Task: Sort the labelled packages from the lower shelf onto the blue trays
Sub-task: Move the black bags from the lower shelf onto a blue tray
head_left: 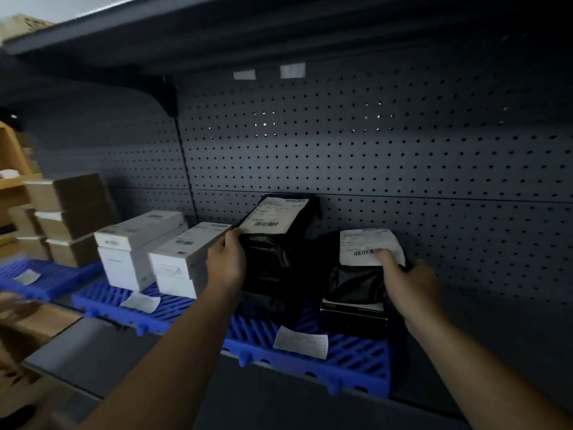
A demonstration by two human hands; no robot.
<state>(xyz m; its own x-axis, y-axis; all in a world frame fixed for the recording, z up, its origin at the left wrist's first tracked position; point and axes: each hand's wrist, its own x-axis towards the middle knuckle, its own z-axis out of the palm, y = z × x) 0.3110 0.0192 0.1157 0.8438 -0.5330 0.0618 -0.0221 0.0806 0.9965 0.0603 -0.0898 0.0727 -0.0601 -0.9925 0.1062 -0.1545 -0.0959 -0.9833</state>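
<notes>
Steadying two black packages on the rightmost blue tray (350, 364), I have one in each hand. My left hand (228, 259) curls round the upper left edge of the tall black package (273, 268), thumb on the front just below its white label (273, 212). It leans back toward the far wall, so I judge this grip is what keeps it upright and its barcode facing me. My right hand (409, 283) wraps the right side of the short black package (353, 287), with one digit pressed flat on its label (366, 243), probably to smooth the crumpled paper enough to read. Both packages stand on the tray, near each other but not touching. A paper slip (300, 341) lies on the near part of that tray, likely marking which sort belongs there.

To the left, a second blue tray (102, 301) carries two white boxes (139, 243) side by side and a slip of its own. A third blue tray (59, 274) farther left has another slip, with brown cardboard boxes (74, 209) stacked behind it.

All three trays sit on a grey metal shelf (105, 346) backed by a dark pegboard (387, 150), with another shelf (248, 29) overhead. Light is dim, and the far left edge, where a wooden unit (12, 169) shows, is blurred.
</notes>
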